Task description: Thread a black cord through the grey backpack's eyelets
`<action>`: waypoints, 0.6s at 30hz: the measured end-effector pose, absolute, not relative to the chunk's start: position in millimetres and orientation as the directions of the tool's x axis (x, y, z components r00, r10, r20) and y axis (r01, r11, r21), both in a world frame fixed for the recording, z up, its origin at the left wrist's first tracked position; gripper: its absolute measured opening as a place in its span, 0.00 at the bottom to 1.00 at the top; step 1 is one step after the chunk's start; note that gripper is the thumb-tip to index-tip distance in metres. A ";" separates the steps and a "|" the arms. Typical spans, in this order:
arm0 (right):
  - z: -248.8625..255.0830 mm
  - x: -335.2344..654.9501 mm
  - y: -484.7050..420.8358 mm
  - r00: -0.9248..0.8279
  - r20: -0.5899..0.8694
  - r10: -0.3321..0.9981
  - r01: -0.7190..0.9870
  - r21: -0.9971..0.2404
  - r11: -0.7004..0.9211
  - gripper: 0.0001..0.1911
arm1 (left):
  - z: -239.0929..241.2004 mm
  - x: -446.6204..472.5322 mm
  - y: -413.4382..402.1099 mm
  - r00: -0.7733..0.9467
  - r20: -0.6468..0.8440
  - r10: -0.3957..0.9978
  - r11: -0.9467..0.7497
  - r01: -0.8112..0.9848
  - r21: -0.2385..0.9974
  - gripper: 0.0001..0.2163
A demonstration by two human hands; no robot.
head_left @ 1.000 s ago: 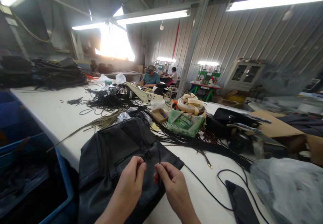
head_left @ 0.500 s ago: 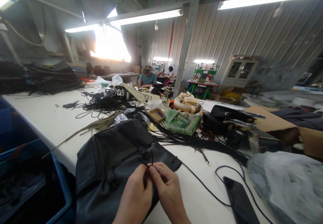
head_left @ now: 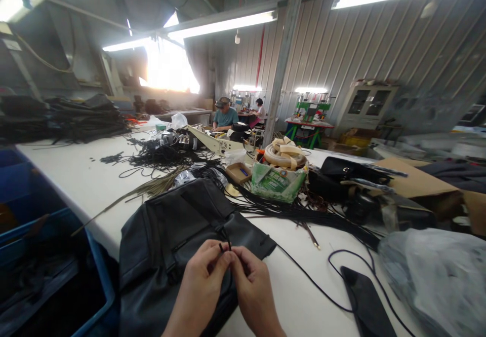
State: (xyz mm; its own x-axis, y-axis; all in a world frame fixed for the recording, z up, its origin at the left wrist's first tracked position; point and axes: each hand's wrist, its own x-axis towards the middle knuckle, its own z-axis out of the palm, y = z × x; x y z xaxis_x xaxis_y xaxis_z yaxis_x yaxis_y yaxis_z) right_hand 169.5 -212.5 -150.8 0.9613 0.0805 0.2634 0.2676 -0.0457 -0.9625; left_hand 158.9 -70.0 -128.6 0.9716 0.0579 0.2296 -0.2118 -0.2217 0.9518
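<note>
A black leather bag (head_left: 178, 230) lies on the white table (head_left: 76, 175) in front of me, hanging over the near edge. My left hand (head_left: 203, 281) and my right hand (head_left: 250, 286) meet over the bag, fingertips pinched together. Between them they hold a thin black cord (head_left: 225, 247) that loops up to the bag's zipper pull. Both hands are closed on that cord.
A tangle of black cords (head_left: 288, 210) crosses the table. A green box of rolled tan strapping (head_left: 281, 175), a black handbag (head_left: 345, 172), a flat black piece (head_left: 366, 301) and a plastic bag (head_left: 440, 271) lie to the right. Blue crates (head_left: 49, 256) stand at left. Two people sit far back.
My hands, apart a second ago, have come together over the bag and now pinch the cord at one spot. The view has shifted slightly.
</note>
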 end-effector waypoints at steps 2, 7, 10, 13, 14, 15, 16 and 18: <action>-149.1 167.6 -212.0 0.962 0.253 0.101 0.254 -0.967 -0.005 0.20 | -124.6 159.8 -70.5 0.972 0.227 0.054 -0.136 -0.218 0.966 0.15; -141.0 166.5 -215.0 0.953 0.262 0.149 0.265 -0.964 0.002 0.18 | -125.6 161.6 -69.4 0.990 0.135 0.044 0.038 -0.137 0.990 0.20; -136.8 166.2 -215.9 0.944 0.289 0.160 0.299 -0.953 -0.046 0.18 | -127.8 162.9 -66.2 0.991 0.134 0.026 0.010 -0.134 0.991 0.22; -133.8 164.7 -215.0 0.934 0.311 0.173 0.327 -0.942 -0.073 0.18 | -125.8 163.0 -63.4 0.992 0.122 0.021 0.021 -0.123 0.992 0.23; -133.0 164.2 -214.6 0.932 0.313 0.181 0.331 -0.940 -0.079 0.18 | -124.2 162.5 -62.8 0.993 0.117 0.022 0.032 -0.118 0.993 0.23; -132.2 163.6 -214.1 0.931 0.312 0.189 0.332 -0.939 -0.085 0.18 | -122.5 161.8 -62.3 0.993 0.114 0.022 0.043 -0.115 0.992 0.23; -131.4 163.2 -213.8 0.930 0.311 0.196 0.333 -0.939 -0.090 0.18 | -120.7 161.0 -62.0 0.993 0.114 0.026 0.050 -0.115 0.992 0.23; -129.9 162.5 -213.3 0.927 0.315 0.205 0.339 -0.937 -0.089 0.18 | -117.5 158.8 -61.5 0.994 0.104 0.040 0.068 -0.106 0.992 0.24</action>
